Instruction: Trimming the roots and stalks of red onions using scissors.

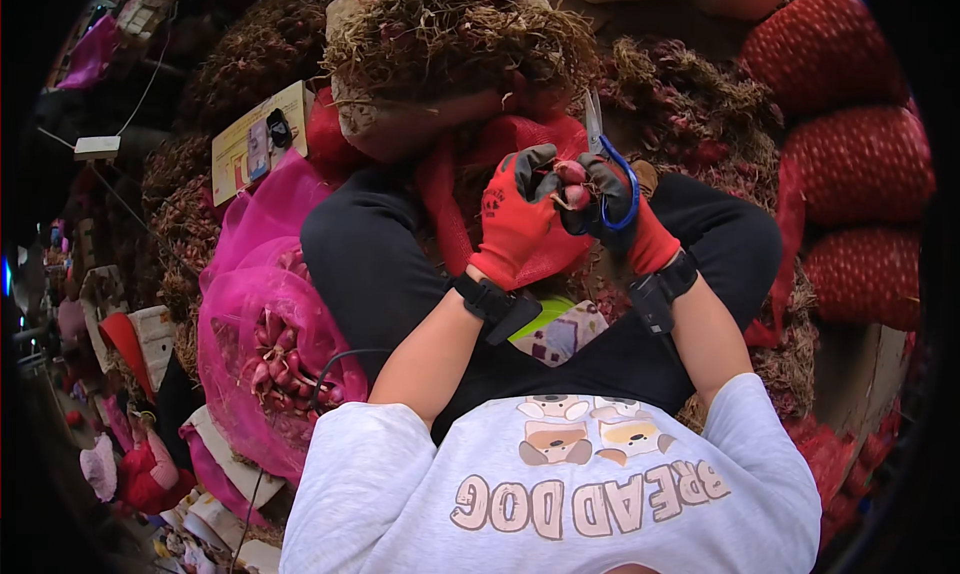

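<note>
My left hand (515, 209), in a red glove with dark fingertips, is closed on a small bunch of shallots (572, 172) with thin dry stems. Close beside it, my right hand (635, 229) wears a matching glove and grips a pair of scissors (626, 172) by the blue handles. The blades point away from me, up past the shallots. Fingers of the right hand are near or touching the bunch; exactly which, I cannot tell. Beyond both hands, a pale sack (375, 122) bears a heap of shallots with dry tops (450, 34).
At my left, a pink mesh bag (225, 334) holds loose shallots (280, 359). A phone (258, 152) lies on a yellow board (232, 161). Full red mesh sacks (860, 164) are stacked on the right. Red netting (450, 204) lies between my legs.
</note>
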`<state>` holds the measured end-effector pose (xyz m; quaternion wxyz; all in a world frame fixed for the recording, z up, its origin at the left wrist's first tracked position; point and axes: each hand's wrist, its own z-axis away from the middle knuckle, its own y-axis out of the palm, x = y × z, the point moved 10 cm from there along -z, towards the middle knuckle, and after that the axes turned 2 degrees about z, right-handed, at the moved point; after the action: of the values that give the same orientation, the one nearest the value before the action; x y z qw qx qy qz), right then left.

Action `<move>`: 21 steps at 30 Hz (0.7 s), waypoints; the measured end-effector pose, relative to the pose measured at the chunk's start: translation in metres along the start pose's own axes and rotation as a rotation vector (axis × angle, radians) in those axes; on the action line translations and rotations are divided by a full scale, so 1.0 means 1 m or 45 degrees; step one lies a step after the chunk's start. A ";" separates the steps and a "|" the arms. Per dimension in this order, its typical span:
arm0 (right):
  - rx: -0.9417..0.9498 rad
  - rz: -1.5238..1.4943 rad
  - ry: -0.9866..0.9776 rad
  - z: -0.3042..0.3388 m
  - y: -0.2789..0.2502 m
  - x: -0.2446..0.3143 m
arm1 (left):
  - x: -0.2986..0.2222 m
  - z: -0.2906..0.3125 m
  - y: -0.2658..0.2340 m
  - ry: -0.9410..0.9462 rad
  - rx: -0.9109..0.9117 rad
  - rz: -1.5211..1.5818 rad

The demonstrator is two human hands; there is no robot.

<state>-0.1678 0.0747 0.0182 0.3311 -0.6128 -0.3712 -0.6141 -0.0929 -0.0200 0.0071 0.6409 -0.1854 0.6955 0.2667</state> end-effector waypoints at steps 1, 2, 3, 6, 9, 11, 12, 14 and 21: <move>0.003 -0.251 0.225 0.002 0.001 -0.017 | -0.007 0.000 0.002 0.071 0.031 -0.027; 0.048 -0.298 0.249 0.002 0.005 -0.017 | -0.014 0.000 0.005 0.142 0.061 -0.054; 0.090 -0.345 0.275 0.003 0.010 -0.016 | -0.021 0.000 0.008 0.210 0.094 -0.080; -0.001 -0.325 0.485 0.011 0.012 -0.013 | 0.002 -0.002 0.007 -0.291 0.258 0.386; -0.106 -0.192 0.315 0.000 -0.011 -0.027 | 0.009 -0.002 0.006 -0.527 0.354 0.636; -0.101 -0.116 0.200 -0.005 -0.014 -0.022 | -0.005 -0.005 -0.001 -0.411 0.310 0.223; -0.062 -0.088 0.211 -0.006 -0.004 -0.006 | -0.006 -0.006 -0.007 -0.324 0.266 0.085; -0.053 -0.178 0.242 -0.006 0.001 0.001 | -0.004 -0.006 -0.007 -0.268 0.218 0.036; -0.171 -0.655 0.249 -0.002 -0.016 -0.021 | -0.039 -0.001 0.002 0.209 0.048 -0.357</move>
<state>-0.1819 0.0801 -0.0040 0.1572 -0.4570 -0.4393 -0.7573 -0.0906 -0.0224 0.0455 0.6162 -0.2897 0.7177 0.1456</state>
